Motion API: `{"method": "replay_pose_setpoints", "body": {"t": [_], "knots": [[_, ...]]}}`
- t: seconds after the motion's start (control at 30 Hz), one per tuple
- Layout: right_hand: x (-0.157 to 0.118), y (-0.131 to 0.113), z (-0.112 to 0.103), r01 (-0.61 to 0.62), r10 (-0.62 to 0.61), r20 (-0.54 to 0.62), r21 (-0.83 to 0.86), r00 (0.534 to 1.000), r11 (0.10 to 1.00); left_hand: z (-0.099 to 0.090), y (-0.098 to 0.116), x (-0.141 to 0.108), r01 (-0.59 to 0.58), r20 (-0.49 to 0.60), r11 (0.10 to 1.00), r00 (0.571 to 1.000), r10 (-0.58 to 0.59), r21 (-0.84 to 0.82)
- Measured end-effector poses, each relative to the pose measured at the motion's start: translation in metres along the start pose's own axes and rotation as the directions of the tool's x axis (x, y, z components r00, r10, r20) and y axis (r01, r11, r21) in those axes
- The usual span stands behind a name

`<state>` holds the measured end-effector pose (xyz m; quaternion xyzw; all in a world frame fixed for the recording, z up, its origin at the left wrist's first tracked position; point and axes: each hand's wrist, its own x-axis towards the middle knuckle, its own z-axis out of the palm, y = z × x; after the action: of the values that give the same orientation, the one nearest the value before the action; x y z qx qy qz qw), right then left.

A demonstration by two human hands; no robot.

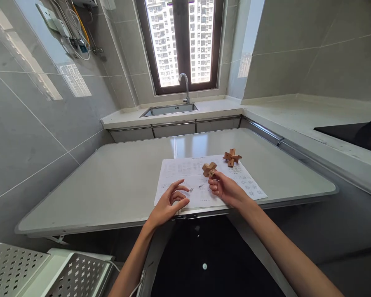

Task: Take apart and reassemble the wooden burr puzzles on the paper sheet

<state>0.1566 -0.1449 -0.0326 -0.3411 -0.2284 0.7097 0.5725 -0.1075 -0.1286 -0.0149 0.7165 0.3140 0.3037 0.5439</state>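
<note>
My right hand (222, 186) pinches a light-brown wooden burr puzzle (209, 169) by its lower end, holding it over the printed sheet. My left hand (170, 202) hovers at the sheet's near left part, fingers curved and apart, with nothing in them. Printed diagrams and small lines of text cover the white paper sheet (173, 167), too small to read. At its far right corner sits a second, darker reddish-brown wooden burr puzzle (231, 158), apart from both hands.
The sheet lies at the near edge of a pale folding table (111, 177). Beyond it are a counter with a sink (170, 109) and a faucet (186, 87) under a window. A slatted white chair or rack (77, 276) stands at lower left. A dark flat object (352, 134) rests on the right counter.
</note>
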Motion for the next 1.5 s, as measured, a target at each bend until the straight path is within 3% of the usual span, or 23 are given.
{"method": "replay_pose_setpoints", "body": {"t": [0.13, 0.23, 0.47, 0.67, 0.87, 0.93, 1.0, 1.07, 1.27, 1.5], "knots": [[0.014, -0.015, -0.016, 0.003, 0.017, -0.101, 0.195, 0.995, 0.981, 0.0, 0.004, -0.001, 0.012, 0.002, 1.0, 1.0, -0.013, 0.029], [0.026, -0.025, -0.021, 0.03, 0.002, -0.144, 0.219, 0.99, 0.975, 0.0, 0.005, -0.001, 0.013, 0.006, 0.999, 1.0, -0.014, 0.036], [0.048, -0.039, -0.027, 0.135, -0.094, -0.236, 0.164, 0.967, 0.977, 0.0, 0.007, -0.002, 0.02, 0.007, 0.999, 1.0, -0.02, 0.046], [0.038, -0.025, -0.029, 0.221, -0.221, -0.261, -0.029, 0.94, 0.975, 0.001, 0.007, -0.002, 0.015, 0.005, 0.999, 1.0, -0.015, 0.043], [0.005, -0.003, -0.025, 0.256, -0.32, -0.122, -0.372, 0.94, 0.892, -0.002, 0.012, -0.003, 0.043, 0.013, 0.995, 0.999, -0.045, 0.091], [-0.003, -0.001, -0.026, 0.299, -0.355, 0.033, -0.612, 0.934, 0.732, -0.009, 0.013, -0.004, 0.064, -0.014, 0.99, 0.998, -0.063, 0.127], [-0.009, -0.001, -0.029, 0.335, -0.344, 0.149, -0.741, 0.927, 0.582, -0.019, 0.013, -0.005, 0.089, -0.059, 0.977, 0.995, -0.079, 0.195], [-0.013, -0.002, -0.03, 0.352, -0.334, 0.194, -0.777, 0.922, 0.521, -0.032, 0.011, -0.004, 0.119, -0.097, 0.957, 0.991, -0.097, 0.265], [-0.015, -0.002, -0.028, 0.364, -0.351, 0.203, -0.791, 0.914, 0.492, -0.059, 0.002, 0.008, 0.178, -0.291, 0.899, 0.955, -0.059, 0.401], [-0.015, 0.002, -0.028, 0.348, -0.373, 0.154, -0.771, 0.915, 0.534, -0.055, -0.002, 0.006, 0.187, -0.326, 0.813, 0.945, 0.004, 0.551]]}}
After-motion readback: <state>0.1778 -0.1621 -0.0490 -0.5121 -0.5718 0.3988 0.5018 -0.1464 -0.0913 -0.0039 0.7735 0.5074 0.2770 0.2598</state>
